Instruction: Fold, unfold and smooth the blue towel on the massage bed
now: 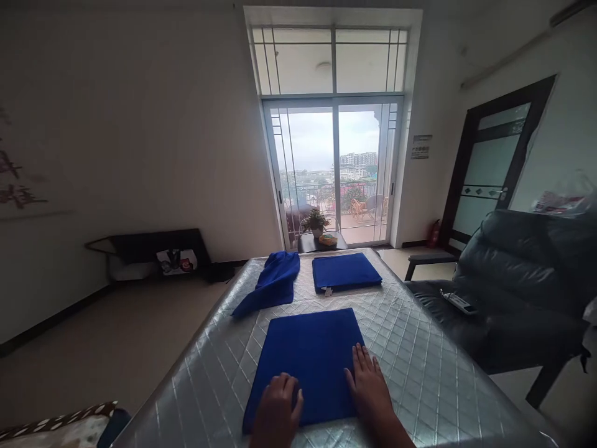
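A pale-walled room opens at its far end onto a tall sliding glass balcony door [333, 171], with daylight and distant buildings beyond. In the foreground runs a long table covered in a shiny, silver quilted sheet [420, 348] stitched in a diamond pattern.

A deep blue rectangular cloth, folded flat [310, 354], lies on the near part of this table, square to its edges. The left hand [277, 410] rests on the cloth's near left corner with the fingers curled under, knuckles up, gripping nothing that can be seen. The right hand [370, 389] lies palm down at the cloth's near right edge, fingers straight and slightly spread, partly on the fabric and partly on the silver cover. Both hands press on the cloth rather than hold it.

Farther along the table, a second blue cloth, neatly folded [346, 272], sits to the right, and a loose, crumpled blue cloth [274, 283] lies just beside it on the left. Past the table's end stands a small potted plant [317, 221] on a dark stand. A black leather armchair [513, 280] stands to the right of the table, with a remote control [459, 302] on its seat.
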Motion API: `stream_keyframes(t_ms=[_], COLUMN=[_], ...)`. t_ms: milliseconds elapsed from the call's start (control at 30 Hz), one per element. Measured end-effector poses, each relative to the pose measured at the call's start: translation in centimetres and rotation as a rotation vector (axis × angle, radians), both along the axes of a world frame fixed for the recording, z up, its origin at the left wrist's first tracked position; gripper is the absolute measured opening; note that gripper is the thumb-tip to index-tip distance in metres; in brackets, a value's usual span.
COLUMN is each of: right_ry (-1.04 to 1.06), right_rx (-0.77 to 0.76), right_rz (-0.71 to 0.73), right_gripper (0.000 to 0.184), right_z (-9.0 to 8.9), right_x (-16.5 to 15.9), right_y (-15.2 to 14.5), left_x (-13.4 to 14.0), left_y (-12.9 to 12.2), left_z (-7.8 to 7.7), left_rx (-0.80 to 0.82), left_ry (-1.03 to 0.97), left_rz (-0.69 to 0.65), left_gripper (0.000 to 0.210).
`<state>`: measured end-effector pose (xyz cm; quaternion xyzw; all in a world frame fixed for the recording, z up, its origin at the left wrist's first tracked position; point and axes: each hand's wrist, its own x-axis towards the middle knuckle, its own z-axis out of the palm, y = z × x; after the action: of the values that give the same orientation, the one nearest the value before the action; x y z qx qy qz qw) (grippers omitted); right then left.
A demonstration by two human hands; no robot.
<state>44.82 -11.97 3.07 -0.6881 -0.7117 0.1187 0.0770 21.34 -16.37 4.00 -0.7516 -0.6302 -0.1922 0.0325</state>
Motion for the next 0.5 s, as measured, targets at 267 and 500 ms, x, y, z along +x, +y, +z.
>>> stream_keyframes(t_ms=[267, 500], right_ry=[0.059, 0.062], right_rx=[0.022, 0.018], right_rz=[0.028, 0.004], right_gripper=[0.062, 0.066], right_z=[-1.7, -0.8], right_x=[0.2, 0.1], right_y=[0.5, 0.1], left_x=[10.8, 3.9], left_y=[7.9, 7.4], left_z=[-2.2, -5.1], left_rx=[-0.052, -0.179], left_ry=[0.101, 0.195], left_rz=[-0.36, -0.152], left_gripper=[0.056, 0.066])
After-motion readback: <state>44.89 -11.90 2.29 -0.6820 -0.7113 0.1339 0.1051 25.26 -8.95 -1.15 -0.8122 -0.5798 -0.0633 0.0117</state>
